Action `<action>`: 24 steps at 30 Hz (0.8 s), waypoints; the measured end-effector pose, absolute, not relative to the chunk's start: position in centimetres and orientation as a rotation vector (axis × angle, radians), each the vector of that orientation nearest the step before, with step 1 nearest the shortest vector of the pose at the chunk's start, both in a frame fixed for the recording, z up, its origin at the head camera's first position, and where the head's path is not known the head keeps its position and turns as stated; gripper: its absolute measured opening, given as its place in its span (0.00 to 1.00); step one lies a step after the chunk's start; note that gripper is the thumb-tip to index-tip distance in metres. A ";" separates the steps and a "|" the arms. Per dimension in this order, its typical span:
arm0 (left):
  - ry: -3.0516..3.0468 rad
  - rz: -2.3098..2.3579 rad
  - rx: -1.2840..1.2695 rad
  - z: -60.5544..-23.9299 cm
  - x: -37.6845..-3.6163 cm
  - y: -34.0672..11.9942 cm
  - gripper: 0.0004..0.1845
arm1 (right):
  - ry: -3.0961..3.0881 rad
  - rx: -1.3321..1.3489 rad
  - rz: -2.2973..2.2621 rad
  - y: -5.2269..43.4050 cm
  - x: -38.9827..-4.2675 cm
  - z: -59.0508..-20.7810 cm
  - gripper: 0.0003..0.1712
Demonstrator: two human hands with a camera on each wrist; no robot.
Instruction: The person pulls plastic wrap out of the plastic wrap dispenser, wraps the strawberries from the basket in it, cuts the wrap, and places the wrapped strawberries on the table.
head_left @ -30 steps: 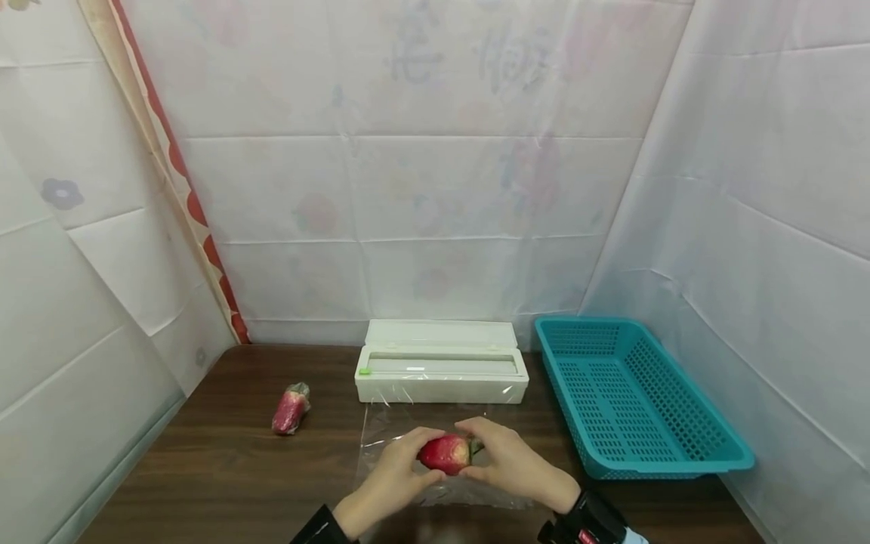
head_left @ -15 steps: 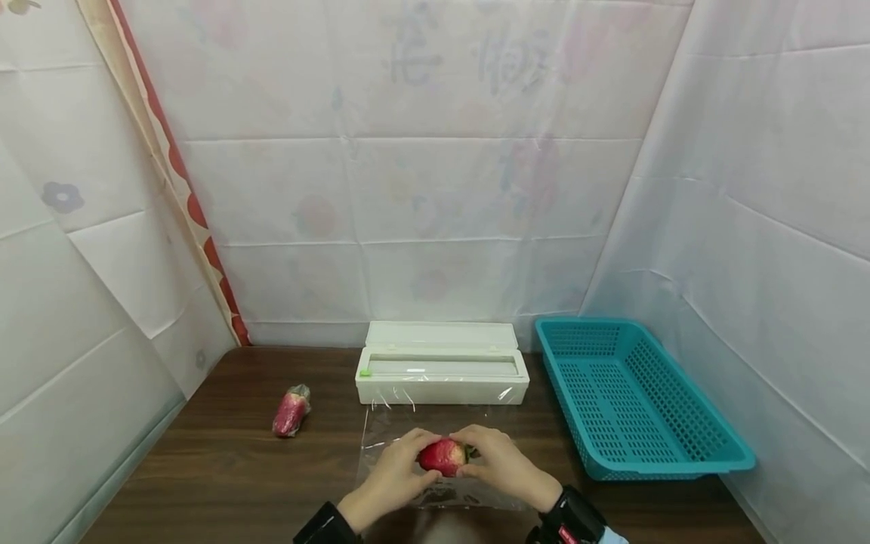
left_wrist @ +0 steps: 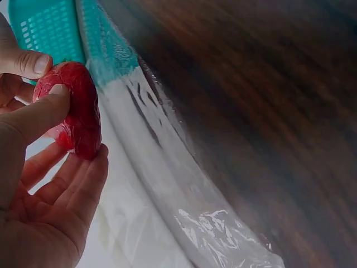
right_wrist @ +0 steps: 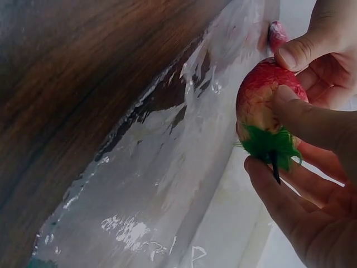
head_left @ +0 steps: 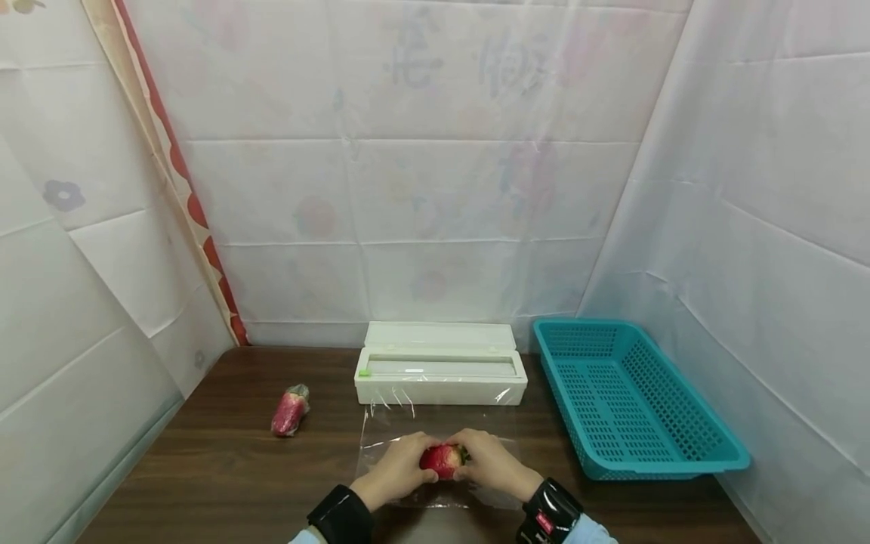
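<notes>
Fruit (right_wrist: 257, 106): red, fading to pale yellow near bright green leaves (right_wrist: 270, 144); stem (right_wrist: 276, 172) blackish. Second fruit (head_left: 289, 412): pinkish red, pale at one end. Box (head_left: 442, 391) white, tab (head_left: 365, 372) lime green. Film (right_wrist: 134, 212) clear, with white glints. Basket (head_left: 662, 471) teal, patterned in slots. Worktop (head_left: 197, 476) dark brown, streaked grain. Cloth (head_left: 435, 189) white, faint pink and blue prints; greyish flower (head_left: 64, 196) at left; cream edging with red scallops (head_left: 197, 211). Wristbands (head_left: 341, 516) black; sleeve (head_left: 590, 531) light blue.
</notes>
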State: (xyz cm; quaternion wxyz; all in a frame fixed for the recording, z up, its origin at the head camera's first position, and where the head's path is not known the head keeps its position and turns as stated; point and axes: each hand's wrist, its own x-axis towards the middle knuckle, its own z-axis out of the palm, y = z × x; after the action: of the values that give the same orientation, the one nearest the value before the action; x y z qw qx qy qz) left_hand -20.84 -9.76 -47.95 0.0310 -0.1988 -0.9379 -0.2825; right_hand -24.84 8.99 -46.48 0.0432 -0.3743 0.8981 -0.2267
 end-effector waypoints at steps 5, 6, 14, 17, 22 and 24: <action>-2.938 -0.895 -0.608 -48.4 -21.1 -9.8 0.25 | 2.729 -1.129 -0.664 8.8 -25.1 -47.0 0.24; -2.940 -0.899 -0.610 -48.5 -21.1 -9.8 0.25 | 2.727 -1.130 -0.661 8.8 -25.1 -47.0 0.24; -2.933 -0.887 -0.638 -49.4 -21.2 -9.8 0.26 | 2.735 -1.174 -0.590 8.7 -25.4 -48.1 0.28; -2.919 -0.860 -0.654 -49.5 -21.3 -9.8 0.25 | 2.737 -1.169 -0.579 8.7 -25.4 -48.3 0.28; -2.900 -0.810 -0.668 -49.5 -21.4 -9.9 0.24 | 2.815 -1.185 -0.471 8.4 -25.2 -48.1 0.27; -2.894 -0.791 -0.673 -49.5 -21.3 -10.0 0.24 | 2.853 -1.186 -0.430 8.2 -25.0 -48.0 0.26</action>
State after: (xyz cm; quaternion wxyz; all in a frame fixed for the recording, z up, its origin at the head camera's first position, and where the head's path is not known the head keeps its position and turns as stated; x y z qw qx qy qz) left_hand -21.33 -9.96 -49.55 0.0334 -0.2187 -0.9407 -0.2572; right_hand -25.02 8.19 -48.01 0.0108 -0.3801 0.9145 -0.1379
